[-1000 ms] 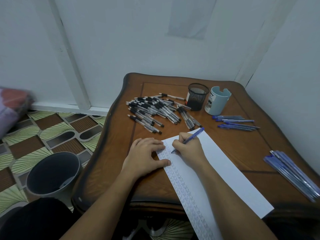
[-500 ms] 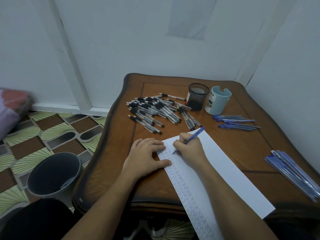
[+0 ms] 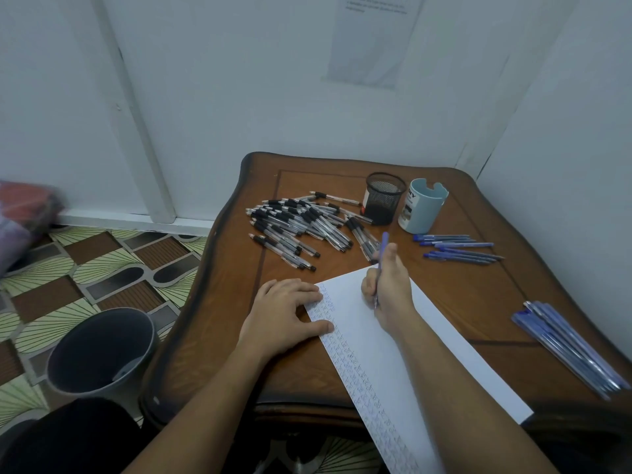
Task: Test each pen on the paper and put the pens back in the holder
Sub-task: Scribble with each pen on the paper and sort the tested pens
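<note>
Pen (image 3: 384, 240) stands steeply in the right hand (image 3: 390, 289), fingers curled round it, tip down at the paper (image 3: 431, 340) by the table's (image 3: 465, 295) front edge. Left hand (image 3: 284, 313) lies flat, fingers straight, pressing the paper's left edge. Mesh holder (image 3: 383, 200) stands near the far edge. White walls behind; bucket (image 3: 99, 350) on patterned floor.

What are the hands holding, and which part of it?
The right hand grips a blue pen by its lower barrel, near the tip. The left hand holds nothing; it rests flat on the paper at its edge.

Glossy wooden table (image 3: 455, 302), matt white paper (image 3: 393, 343), black mesh holder (image 3: 383, 200)
</note>
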